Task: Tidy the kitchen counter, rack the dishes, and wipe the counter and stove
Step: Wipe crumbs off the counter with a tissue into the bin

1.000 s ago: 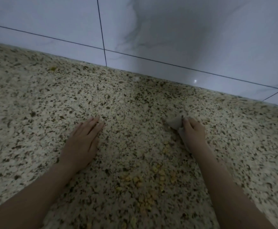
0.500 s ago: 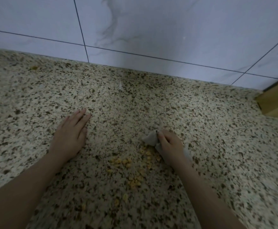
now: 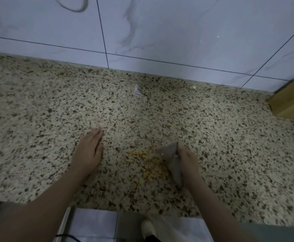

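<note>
Left hand (image 3: 88,151) lies flat on the counter (image 3: 38,119), fingers straight & together, holding nothing — prob. a brace, maybe a stop for the mess. Between the hands, the yellow crumbs (image 3: 149,165) sit in a loose pile near the front edge. Right hand (image 3: 188,163) is curled round a grey cloth (image 3: 173,159), pressed to the counter right against the pile. Cloth runs long from back to front, far corner pointing toward the wall — broadside to the crumbs, which suits sweeping them leftward.
</note>
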### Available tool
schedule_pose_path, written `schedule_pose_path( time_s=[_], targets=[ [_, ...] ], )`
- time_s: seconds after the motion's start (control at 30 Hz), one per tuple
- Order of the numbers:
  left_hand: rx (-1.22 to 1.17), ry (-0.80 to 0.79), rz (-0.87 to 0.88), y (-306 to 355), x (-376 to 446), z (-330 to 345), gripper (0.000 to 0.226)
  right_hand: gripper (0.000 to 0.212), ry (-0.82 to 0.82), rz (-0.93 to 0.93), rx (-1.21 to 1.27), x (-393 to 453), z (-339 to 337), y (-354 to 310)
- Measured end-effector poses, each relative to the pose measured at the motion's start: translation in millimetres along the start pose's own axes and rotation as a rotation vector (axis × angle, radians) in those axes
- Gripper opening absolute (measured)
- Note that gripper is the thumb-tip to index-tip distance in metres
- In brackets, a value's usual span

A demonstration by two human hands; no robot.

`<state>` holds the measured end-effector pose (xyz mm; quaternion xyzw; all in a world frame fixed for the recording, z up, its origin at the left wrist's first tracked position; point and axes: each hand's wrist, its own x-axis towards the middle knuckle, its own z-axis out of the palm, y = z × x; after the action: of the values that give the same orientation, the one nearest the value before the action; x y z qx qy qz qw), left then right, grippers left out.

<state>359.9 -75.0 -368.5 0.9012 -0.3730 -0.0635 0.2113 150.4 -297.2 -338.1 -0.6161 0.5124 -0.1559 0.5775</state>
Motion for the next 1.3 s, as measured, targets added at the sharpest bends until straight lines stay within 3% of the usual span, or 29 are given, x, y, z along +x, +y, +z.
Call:
schedule_pose_path(
  time_s=[0.1, 0.23, 0.33, 0.5, 0.7, 0.93, 1.07, 1.2, 1.3],
  targets=[
    [0.005, -0.037, 0.030, -7.0, -13.2, -3.2, 0.057, 0.044, 0.196, 0.053, 0.157, 11.1, -26.1, -10.8],
    [0.063, -0.092, 0.109, -20.3, -17.5, -6.7, 0.057, 0.042, 0.377, -0.158, -0.108, 19.2, -39.6, 0.0],
    [0.027, -0.066, 0.112, -23.9, -15.4, -5.9, 0.054, 0.036, 0.365, -0.220, -0.384, 10.2, -30.8, 19.7],
    [0.006, -0.048, 0.119, -25.9, -16.9, -4.0, 0.053, 0.040, 0.372, -0.285, -0.450, -10.4, 4.4, 28.3],
    [-0.010, -0.034, 0.126, -29.3, -17.6, -0.5, 0.052, 0.045, 0.426, -0.262, -0.332, -28.1, 61.4, 21.5],
    [0.010, -0.025, 0.118, -32.8, -15.5, 3.6, 0.052, 0.031, 0.409, -0.266, -0.240, -31.4, 115.8, 10.9],
    [0.019, -0.044, 0.115, -29.8, -17.6, 0.5, 0.051, 0.032, 0.244, -0.288, -0.080, -38.9, 111.8, 8.0],
    [0.007, -0.049, 0.114, -29.0, -18.0, -1.8, 0.049, 0.038, 0.349, -0.307, -0.025, -22.5, 86.7, -5.7],
    [0.001, -0.040, 0.120, -29.3, -19.0, -2.1, 0.050, 0.041, 0.382, -0.315, -0.139, 2.7, 86.1, -20.1]
  ],
)
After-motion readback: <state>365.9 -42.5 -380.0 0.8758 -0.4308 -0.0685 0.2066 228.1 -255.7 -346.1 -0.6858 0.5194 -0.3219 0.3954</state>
